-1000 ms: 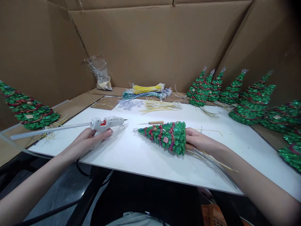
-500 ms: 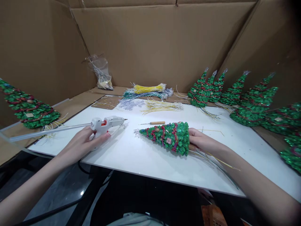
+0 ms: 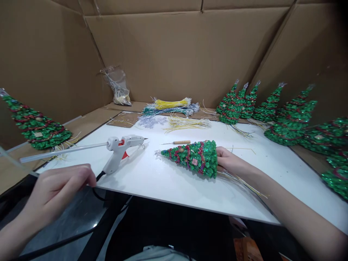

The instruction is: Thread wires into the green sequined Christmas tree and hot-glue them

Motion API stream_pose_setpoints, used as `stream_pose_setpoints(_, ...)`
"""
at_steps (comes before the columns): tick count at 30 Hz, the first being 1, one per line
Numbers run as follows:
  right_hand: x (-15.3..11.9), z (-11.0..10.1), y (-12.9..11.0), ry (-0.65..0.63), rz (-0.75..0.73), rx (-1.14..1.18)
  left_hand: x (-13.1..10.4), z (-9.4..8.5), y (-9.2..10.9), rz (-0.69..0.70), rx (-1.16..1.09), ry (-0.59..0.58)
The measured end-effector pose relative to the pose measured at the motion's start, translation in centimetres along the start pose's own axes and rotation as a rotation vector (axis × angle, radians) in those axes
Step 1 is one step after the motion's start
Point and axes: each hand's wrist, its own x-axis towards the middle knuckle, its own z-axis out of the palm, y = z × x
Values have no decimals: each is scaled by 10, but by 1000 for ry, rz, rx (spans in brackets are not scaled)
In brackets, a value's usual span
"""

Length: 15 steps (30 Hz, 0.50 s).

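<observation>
- On the white board (image 3: 163,192), the tree (image 3: 198,157) lies on its side, its clear star (image 3: 158,154) pointing left and its base towards the right hand (image 3: 228,162).
- The right hand grasps the tree at its base; the fingertips are hidden. Wires (image 3: 241,183) trail from the base beneath the wrist.
- The left hand (image 3: 61,188) is loosely clenched, off the glue gun (image 3: 116,154) and near its cord (image 3: 100,176); whether they touch, I cannot tell.
- The glue gun rests on the board, nozzle to the right, a long glue stick (image 3: 67,151) sticking out behind.
- Just beyond the tree lies a wooden-handled awl (image 3: 181,142).
- Farther back are yellow wires (image 3: 187,124), a stacked wire bundle (image 3: 172,104) and a clear bag (image 3: 121,88).
- More trees stand at the right (image 3: 289,125), and one at the left (image 3: 40,127).
</observation>
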Motion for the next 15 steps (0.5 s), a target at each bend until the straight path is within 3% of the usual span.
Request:
stream_pose_setpoints(3,1,2,-2,16,9,14,13,16,29,268,-217,-66)
stream_pose_setpoints(7,-1,3,-2,8,-15,20,51,42,76,576,-329,-80)
stream_pose_setpoints(11,-1,2,0,6,-23,23,93,72,120,607,-452,-84)
stream_pose_setpoints(15,-1,1,0,1,-38,8,122,102,140,691,-537,-190)
